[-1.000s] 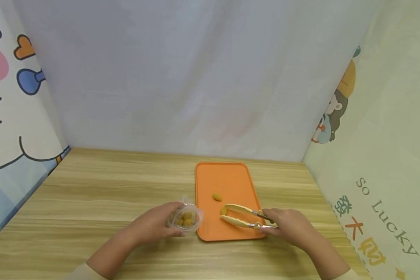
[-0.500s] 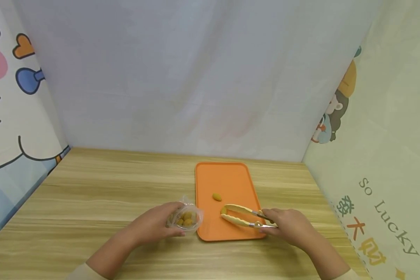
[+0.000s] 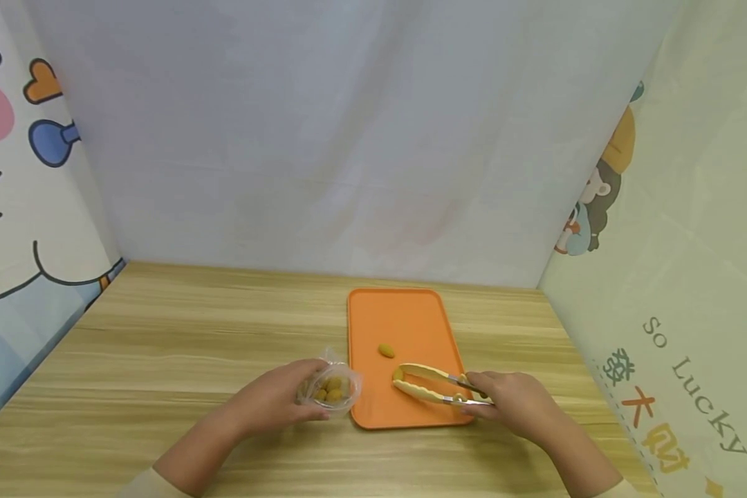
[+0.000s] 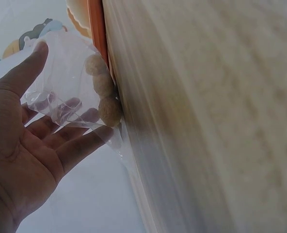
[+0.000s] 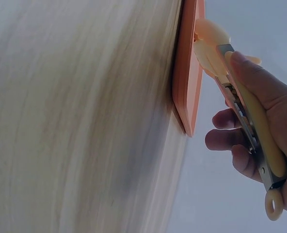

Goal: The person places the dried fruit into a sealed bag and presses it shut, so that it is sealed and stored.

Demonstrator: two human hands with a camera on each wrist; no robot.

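Note:
My left hand [image 3: 278,396] holds a clear plastic bag [image 3: 351,393] by its sides, mouth open. Several round, wrinkled brown pieces, nut-like in the left wrist view [image 4: 103,85], lie at the bottom of the bag. In my right hand [image 3: 515,401] are tongs [image 3: 425,395] with cream tips and metal arms. The tong tips reach over the orange tray [image 3: 392,311] on either side of a brown piece [image 3: 398,374]; whether they touch it I cannot tell. Another oval brown piece [image 3: 386,351] lies on the tray just beyond.
The tray lies flat on a wood-grain table [image 3: 224,311], close to the right of the bag. A pale curtain [image 3: 324,138] hangs behind the table. Printed cloths stand at the left [image 3: 12,207] and right [image 3: 660,277] sides.
The tong tips have drawn very slightly closer together around the brown piece. The hands and the bag have stayed in place.

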